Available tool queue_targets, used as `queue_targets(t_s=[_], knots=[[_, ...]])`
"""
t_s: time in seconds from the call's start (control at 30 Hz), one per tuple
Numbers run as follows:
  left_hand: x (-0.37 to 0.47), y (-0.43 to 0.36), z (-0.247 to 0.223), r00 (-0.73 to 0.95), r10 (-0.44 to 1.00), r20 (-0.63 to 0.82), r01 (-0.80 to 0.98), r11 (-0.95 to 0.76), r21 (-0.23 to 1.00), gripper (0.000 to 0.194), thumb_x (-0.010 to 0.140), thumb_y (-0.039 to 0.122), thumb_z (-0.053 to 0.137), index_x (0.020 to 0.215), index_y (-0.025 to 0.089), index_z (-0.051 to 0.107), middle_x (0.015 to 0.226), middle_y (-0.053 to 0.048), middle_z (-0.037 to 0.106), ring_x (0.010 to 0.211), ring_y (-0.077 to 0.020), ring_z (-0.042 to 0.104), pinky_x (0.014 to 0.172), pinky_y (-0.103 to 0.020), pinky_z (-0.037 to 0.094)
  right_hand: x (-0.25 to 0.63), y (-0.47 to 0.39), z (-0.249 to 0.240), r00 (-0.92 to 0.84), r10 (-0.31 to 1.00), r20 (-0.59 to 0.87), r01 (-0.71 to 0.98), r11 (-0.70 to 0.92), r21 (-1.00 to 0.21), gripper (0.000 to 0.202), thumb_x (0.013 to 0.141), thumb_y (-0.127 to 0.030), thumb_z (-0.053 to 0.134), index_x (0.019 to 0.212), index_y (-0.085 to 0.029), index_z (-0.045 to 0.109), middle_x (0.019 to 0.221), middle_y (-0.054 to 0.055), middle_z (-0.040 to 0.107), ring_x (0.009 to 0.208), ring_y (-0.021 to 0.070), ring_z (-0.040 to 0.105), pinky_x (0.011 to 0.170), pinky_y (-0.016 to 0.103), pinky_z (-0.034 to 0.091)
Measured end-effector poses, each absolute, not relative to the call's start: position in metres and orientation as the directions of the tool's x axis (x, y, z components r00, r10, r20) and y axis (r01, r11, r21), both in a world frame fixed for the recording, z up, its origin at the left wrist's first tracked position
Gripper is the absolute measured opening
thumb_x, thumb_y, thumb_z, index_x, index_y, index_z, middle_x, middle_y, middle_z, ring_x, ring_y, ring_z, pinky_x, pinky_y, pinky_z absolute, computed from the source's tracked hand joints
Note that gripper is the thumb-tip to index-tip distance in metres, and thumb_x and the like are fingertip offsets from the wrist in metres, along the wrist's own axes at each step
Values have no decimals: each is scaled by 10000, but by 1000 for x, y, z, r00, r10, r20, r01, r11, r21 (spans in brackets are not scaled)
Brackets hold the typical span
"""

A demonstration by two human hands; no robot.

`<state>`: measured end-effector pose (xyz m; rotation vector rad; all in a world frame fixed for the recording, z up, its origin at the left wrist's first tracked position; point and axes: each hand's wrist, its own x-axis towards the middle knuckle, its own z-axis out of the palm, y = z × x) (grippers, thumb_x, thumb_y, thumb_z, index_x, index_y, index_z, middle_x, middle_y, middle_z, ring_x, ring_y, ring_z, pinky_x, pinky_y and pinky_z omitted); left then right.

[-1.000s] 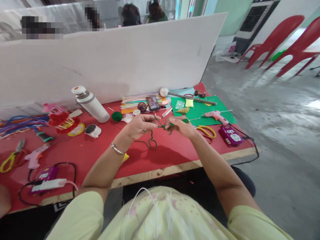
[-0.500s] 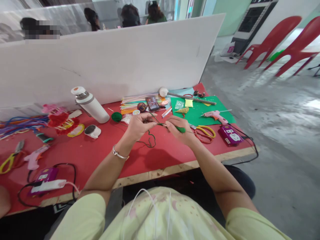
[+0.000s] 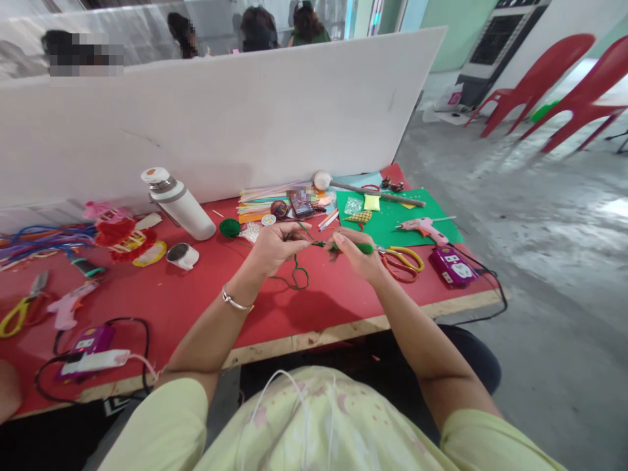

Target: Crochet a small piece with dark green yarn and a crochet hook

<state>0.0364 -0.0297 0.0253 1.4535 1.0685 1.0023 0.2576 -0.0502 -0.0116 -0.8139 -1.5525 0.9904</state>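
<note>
My left hand [image 3: 275,248] is closed, pinching green yarn [image 3: 305,269] between thumb and fingers, with a loose tail hanging below it over the red tabletop. In my right hand [image 3: 357,256] is a crochet hook with a green handle [image 3: 366,248]. Its thin tip points left and meets the yarn just beside my left fingertips. The small stitches there are too fine to make out. A green yarn ball [image 3: 229,227] lies beyond my left wrist. Close to my right hand are scissors [image 3: 405,260] with red and yellow handles.
A white bottle [image 3: 182,206] and a metal cup [image 3: 182,256] stand to the left. Pink glue guns, one on the right [image 3: 426,229], have cords and purple power boxes [image 3: 452,267]. A phone [image 3: 300,203] lies behind my hands. A white board [image 3: 220,124] borders the table's back.
My right hand has turned slightly, and the hook's handle has shifted a little to the right and up. My left hand stays nearly in place, still on the yarn.
</note>
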Motion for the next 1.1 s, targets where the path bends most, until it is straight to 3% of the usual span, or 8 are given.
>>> queue_targets(t_s=[0.5,0.93,1.1], knots=[[36,-28,21,299,949,104,170,-160,972,385,709,251,830,1076,137,823,765,-17,729,555,-64,464,530,-230,354,269,-51,-12,-313,848,428,4,452,-892,388,1040,-451,591,868,-172,799,860,61,702,696,145,701,599,278,608],[40,-31,21,280,939,200,221,-266,938,356,714,232,805,1055,137,838,782,-34,757,622,-99,567,587,-240,434,269,-56,-8,-300,816,494,173,555,-813,445,1073,-401,524,723,-190,699,782,46,678,693,152,627,648,319,528],[41,-31,20,283,927,246,234,-315,920,298,727,226,788,1010,148,843,800,-46,783,663,-129,635,618,-250,477,266,-59,-4,-294,768,569,249,636,-730,420,1082,-354,499,732,-194,668,755,38,662,706,156,613,661,323,477]])
